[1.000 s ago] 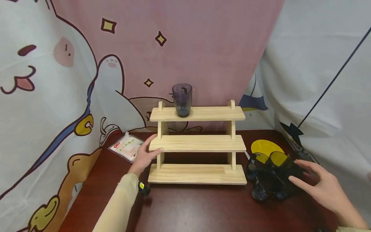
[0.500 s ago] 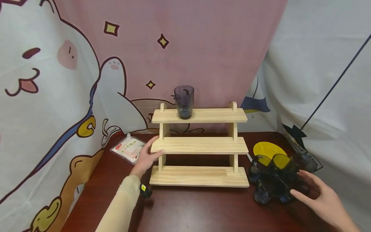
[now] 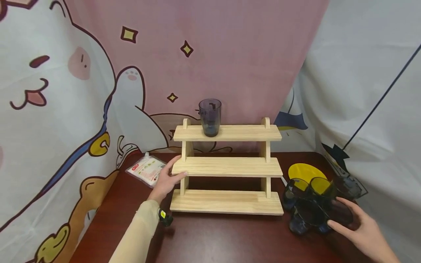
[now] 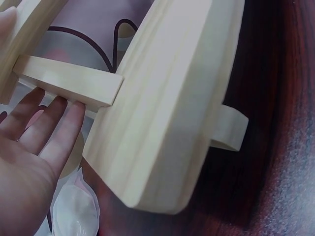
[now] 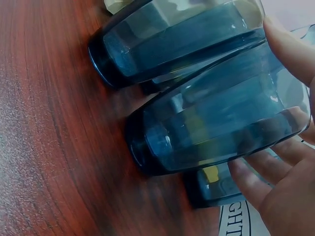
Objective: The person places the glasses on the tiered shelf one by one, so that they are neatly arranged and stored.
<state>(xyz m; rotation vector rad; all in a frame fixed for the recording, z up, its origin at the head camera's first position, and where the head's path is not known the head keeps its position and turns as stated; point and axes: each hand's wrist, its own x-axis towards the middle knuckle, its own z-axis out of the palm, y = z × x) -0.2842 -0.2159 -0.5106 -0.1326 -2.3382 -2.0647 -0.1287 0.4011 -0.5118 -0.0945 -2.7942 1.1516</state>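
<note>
A three-tier light wooden display shelf (image 3: pixel 227 166) stands on the dark red table. My left hand (image 3: pixel 166 182) grips the left end of its middle tier, thumb on the front edge; in the left wrist view the fingers touch the upright (image 4: pixel 69 78). One tinted drinking glass (image 3: pixel 210 118) stands upright on the top tier. To the right, several dark-tinted glasses (image 3: pixel 297 190) are clustered on the table. My right hand (image 3: pixel 361 226) holds the glass at the cluster's near right (image 5: pixel 216 123), thumb and fingers near its rim. Whether its base touches the table, I cannot tell.
Behind the glasses lies a yellow round object (image 3: pixel 304 171). A clear plastic pouch with a printed label (image 3: pixel 148 170) lies left of the shelf. Printed cloth (image 3: pixel 250 62) hangs close behind and on both sides of the table.
The right hand has lowered slightly around the near-right glass, its thumb and fingers closing in on it. The view has shifted slightly. The left hand stays on the shelf.
</note>
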